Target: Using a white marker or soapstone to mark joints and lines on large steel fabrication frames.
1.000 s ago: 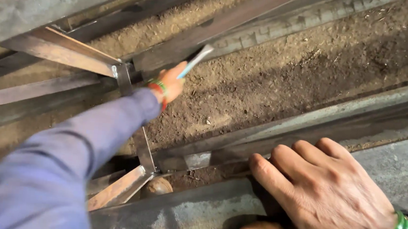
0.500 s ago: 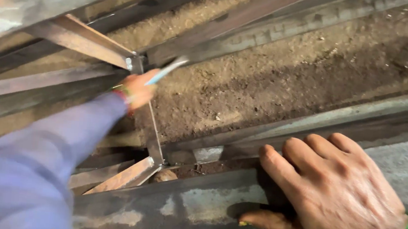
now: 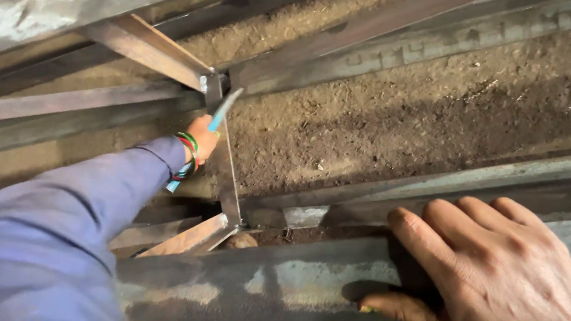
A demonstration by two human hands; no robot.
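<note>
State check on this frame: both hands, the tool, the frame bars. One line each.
left hand: closed around the tool's handle, arm stretched out
tool: slim, light blue, held tilted, tip at the joint of the bars
right hand: flat, fingers spread, resting on the near bar
near bar: lying level, rusty and patchy
short upright bar: standing between the near and far bars
</note>
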